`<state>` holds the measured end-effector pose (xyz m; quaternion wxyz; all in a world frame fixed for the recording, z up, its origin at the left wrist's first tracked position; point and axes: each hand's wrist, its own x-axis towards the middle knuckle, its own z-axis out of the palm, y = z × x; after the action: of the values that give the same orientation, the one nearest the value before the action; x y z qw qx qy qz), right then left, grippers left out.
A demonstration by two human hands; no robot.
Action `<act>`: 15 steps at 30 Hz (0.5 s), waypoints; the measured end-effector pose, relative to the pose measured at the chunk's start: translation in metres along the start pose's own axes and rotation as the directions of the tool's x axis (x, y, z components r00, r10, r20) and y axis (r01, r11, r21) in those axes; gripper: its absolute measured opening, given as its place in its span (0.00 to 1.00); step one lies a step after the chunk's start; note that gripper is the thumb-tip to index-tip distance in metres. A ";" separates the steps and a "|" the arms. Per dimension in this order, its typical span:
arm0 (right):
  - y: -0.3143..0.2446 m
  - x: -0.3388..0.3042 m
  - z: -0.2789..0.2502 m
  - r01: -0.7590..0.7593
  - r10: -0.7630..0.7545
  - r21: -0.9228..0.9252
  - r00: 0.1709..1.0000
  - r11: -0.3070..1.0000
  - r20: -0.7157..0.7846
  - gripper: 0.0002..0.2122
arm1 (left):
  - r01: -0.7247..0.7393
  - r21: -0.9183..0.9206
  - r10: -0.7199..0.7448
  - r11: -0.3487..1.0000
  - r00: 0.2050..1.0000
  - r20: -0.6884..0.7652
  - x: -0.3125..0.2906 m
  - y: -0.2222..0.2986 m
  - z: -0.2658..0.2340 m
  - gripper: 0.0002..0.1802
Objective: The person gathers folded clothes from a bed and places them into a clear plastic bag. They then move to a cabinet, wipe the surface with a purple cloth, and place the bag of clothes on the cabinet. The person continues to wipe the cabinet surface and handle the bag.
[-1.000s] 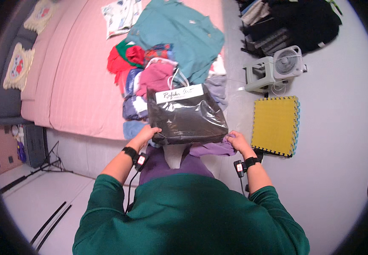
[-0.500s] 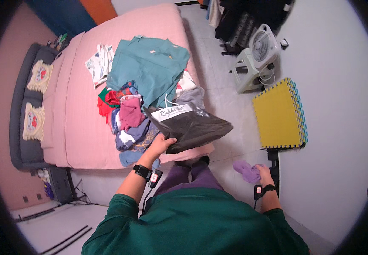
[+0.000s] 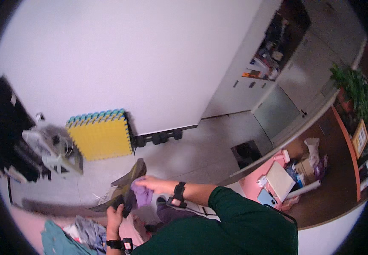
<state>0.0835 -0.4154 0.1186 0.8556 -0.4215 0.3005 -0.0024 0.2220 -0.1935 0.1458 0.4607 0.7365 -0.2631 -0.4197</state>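
Note:
In my left hand (image 3: 114, 217) is the black bag (image 3: 129, 183), its fingers closed on a dark edge. The bag tilts upward and looks olive-brown along its far part. My right hand (image 3: 147, 182) pinches a crumpled light purple cloth (image 3: 142, 196), which hangs beside the bag's side. Whether cloth and bag touch, I cannot tell. Near my left wrist, a teal garment (image 3: 60, 240) and a grey garment (image 3: 88, 229) lie on the pink bed (image 3: 22, 221).
Yellow foam mats (image 3: 99, 138) lean on the white wall, with dumbbells (image 3: 160, 137) beside them. A fan (image 3: 39, 138) rests on a stool (image 3: 67, 163) at left. To the right is a brown desk (image 3: 320, 204) bearing a pink mat (image 3: 252, 185) and several small items.
My view has swung right, from the bed toward wall and desk. The black bag has left the bed with my left hand, and my right hand has brought the purple cloth close to it.

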 end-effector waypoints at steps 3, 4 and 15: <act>-0.018 -0.018 0.009 0.027 -0.041 0.172 0.996 0.985 0.077 0.10 | -0.134 -0.022 0.136 0.991 0.980 0.143 0.045 0.041 0.057 0.23; -0.030 -0.022 0.008 0.033 -0.043 0.179 0.998 0.983 0.051 0.11 | -0.230 -0.113 0.248 0.967 0.951 0.184 0.057 0.050 0.073 0.33; -0.104 -0.013 -0.116 -0.333 0.135 0.177 0.732 0.926 0.668 0.18 | -0.162 -0.197 0.207 0.967 0.950 0.234 0.136 0.093 0.124 0.22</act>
<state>0.0392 -0.5624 0.1463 0.9507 -0.2270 0.0357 0.2080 0.1844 -0.3967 0.1508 0.5238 0.6056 -0.3495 -0.4865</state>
